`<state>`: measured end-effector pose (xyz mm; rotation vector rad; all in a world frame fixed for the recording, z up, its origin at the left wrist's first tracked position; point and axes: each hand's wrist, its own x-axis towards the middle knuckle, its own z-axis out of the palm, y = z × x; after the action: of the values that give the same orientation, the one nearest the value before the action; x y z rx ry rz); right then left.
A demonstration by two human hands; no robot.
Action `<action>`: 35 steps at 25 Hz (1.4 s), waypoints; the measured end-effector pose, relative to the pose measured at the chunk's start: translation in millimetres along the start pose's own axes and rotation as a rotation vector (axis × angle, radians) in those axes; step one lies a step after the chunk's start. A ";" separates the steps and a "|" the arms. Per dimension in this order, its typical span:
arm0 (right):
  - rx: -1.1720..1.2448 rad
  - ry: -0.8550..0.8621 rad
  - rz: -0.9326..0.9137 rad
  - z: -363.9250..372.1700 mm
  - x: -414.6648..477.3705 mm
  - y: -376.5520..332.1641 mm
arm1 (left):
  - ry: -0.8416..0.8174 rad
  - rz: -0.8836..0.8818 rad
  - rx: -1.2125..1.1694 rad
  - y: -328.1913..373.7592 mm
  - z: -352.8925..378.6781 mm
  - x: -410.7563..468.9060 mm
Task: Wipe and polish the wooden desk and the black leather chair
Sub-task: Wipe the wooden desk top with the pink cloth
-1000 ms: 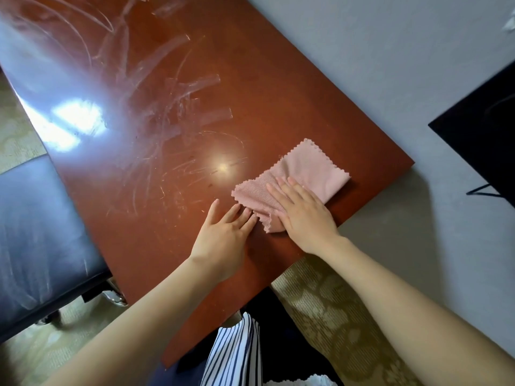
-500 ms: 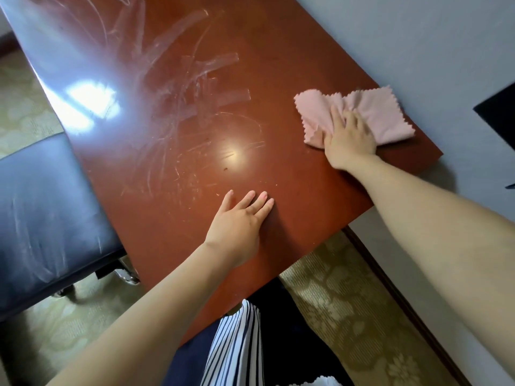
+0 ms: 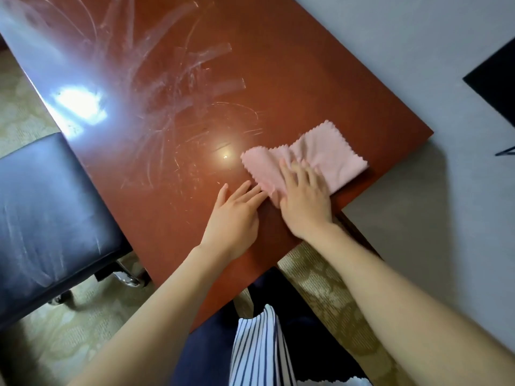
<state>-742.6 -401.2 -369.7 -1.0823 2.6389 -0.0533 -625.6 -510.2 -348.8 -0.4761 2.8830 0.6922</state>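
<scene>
Since half a second ago the right hand [image 3: 305, 201] has drawn the pink cloth [image 3: 331, 160] back from the desk's wall-side edge toward the person, so it now lies just beside the left hand [image 3: 237, 215], which has kept its place. The right hand lies flat on the cloth's near end, fingers straight and slightly spread, pressing it onto the wooden desk [image 3: 292, 65]. The cloth is folded, with zigzag-cut edges, and sits close to the desk's right corner. The left hand rests palm down on the bare wood, fingers straight and together, their tips at the cloth's edge. Pale streaks [image 3: 195, 79] fan across the glossy reddish top beyond the hands, next to a bright glare patch. The black leather chair [image 3: 47, 207] stands at the desk's left side, faint marks on its seat. Patterned carpet [image 3: 328, 291] shows below the desk edge, and a grey wall [image 3: 418, 51] runs along the right.
</scene>
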 end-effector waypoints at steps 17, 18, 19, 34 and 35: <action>-0.233 -0.143 -0.524 24.9 23.9 -122.3 | 0.541 -1.282 -0.819 -111.4 -1.9 -39.7; -0.242 -0.167 -0.493 19.6 36.5 -131.4 | 0.544 -1.248 -0.863 -113.4 -1.4 -41.5; -0.245 -0.179 -0.464 16.5 47.1 -141.0 | 0.551 -1.221 -0.912 -117.3 -2.0 -44.1; -0.232 -0.163 -0.696 36.7 -60.4 -91.7 | 0.359 -0.982 -1.421 -206.2 72.9 -61.2; -0.245 -0.184 -0.713 34.6 -50.3 -95.5 | 0.351 -0.982 -1.430 -205.0 71.0 -59.9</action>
<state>-633.9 -432.3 -376.8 -1.9521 2.0129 0.2159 -496.4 -634.1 -485.1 -1.9859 1.3654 2.3250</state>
